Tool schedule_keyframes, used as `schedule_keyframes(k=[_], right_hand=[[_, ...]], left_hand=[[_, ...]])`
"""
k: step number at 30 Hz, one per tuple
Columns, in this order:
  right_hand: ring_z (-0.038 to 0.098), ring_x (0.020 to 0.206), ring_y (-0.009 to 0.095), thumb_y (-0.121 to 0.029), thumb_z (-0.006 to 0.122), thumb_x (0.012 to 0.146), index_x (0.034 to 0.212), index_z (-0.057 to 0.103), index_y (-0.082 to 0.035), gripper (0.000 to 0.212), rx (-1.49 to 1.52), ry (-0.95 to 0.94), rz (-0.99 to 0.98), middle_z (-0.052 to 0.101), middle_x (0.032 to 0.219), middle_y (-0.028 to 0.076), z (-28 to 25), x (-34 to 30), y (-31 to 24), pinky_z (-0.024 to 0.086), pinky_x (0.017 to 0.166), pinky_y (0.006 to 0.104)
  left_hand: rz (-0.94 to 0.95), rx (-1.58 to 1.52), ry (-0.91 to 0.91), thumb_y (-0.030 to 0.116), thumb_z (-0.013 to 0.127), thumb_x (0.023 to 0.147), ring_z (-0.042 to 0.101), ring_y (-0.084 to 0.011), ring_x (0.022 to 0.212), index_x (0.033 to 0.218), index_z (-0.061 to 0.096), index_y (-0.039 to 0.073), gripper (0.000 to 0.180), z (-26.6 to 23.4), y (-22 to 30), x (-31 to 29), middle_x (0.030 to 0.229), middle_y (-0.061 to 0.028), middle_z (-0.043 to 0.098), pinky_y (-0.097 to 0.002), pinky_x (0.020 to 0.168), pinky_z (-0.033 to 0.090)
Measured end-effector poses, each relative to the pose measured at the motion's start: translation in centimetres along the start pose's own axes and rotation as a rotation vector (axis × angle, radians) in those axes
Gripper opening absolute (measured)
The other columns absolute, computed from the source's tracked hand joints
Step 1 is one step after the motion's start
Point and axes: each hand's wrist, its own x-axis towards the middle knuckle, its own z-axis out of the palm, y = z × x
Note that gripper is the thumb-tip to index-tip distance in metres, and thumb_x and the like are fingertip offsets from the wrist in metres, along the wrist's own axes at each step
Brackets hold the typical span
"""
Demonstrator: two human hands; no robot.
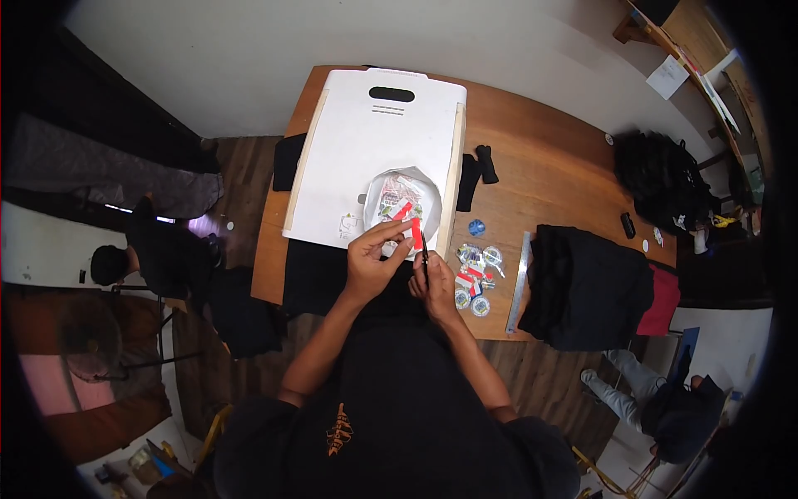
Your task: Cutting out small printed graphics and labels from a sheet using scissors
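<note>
My left hand (376,256) pinches a small red strip (416,234) between thumb and fingers. My right hand (434,289) grips a slim black tool, seemingly scissors (425,256), with its tip pointing up beside the strip. Both hands are over the near edge of a white, paper-lined round container (434,185). Inside it lie printed scraps (401,190) and more red pieces. Right of my right hand, a loose group of round printed labels and red-and-white pieces (475,277) rests on the table. A small blue round item (476,227) sits just behind them.
A large white board (357,125) with an oval slot lies on the wooden table (532,158), under the container. On the right are a metal ruler (520,279), folded black cloth (578,287) and red cloth (662,293). People are at left (158,249) and lower right (683,416).
</note>
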Motion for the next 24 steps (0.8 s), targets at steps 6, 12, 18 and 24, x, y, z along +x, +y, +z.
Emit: schedule_keyframes(k=[6,12,18,24], right_hand=[[0.024,0.043,0.005,-0.038,0.035,0.109,0.099,0.051,-0.006,0.038,-0.010,0.009,-0.001,0.031,0.056,-0.005,0.11,0.10,0.06,0.023,0.044,0.0235],[0.024,0.042,0.006,-0.038,0.034,0.109,0.098,0.051,-0.006,0.038,0.009,0.024,0.000,0.030,0.055,-0.005,0.08,0.08,0.11,0.023,0.043,0.0236],[0.024,0.042,0.006,-0.038,0.035,0.109,0.098,0.051,-0.006,0.038,-0.011,0.034,-0.004,0.030,0.054,-0.005,0.51,0.33,-0.57,0.024,0.043,0.0237],[0.025,0.042,0.006,-0.039,0.034,0.109,0.099,0.052,-0.006,0.038,-0.003,0.036,-0.002,0.032,0.054,-0.005,0.14,0.35,-0.37,0.024,0.043,0.0238]], left_hand=[[0.005,0.011,-0.016,-0.011,0.069,0.086,0.063,-0.0118,0.093,0.120,0.066,-0.006,0.035,0.02,-0.13,-0.19,0.115,-0.0146,0.065,-0.0241,0.086,0.052],[0.001,-0.006,-0.006,-0.011,0.069,0.085,0.064,-0.0125,0.094,0.121,0.067,-0.004,0.036,-0.04,-0.26,-0.18,0.118,-0.0152,0.066,-0.0247,0.085,0.052],[-0.013,-0.004,-0.031,-0.010,0.070,0.085,0.064,-0.0125,0.094,0.121,0.067,-0.004,0.037,0.09,-0.22,-0.36,0.116,-0.0147,0.066,-0.0247,0.085,0.052],[-0.026,-0.001,-0.042,-0.009,0.071,0.084,0.064,-0.0126,0.093,0.121,0.067,-0.003,0.037,0.03,-0.40,-0.44,0.115,-0.0144,0.067,-0.0248,0.084,0.052]])
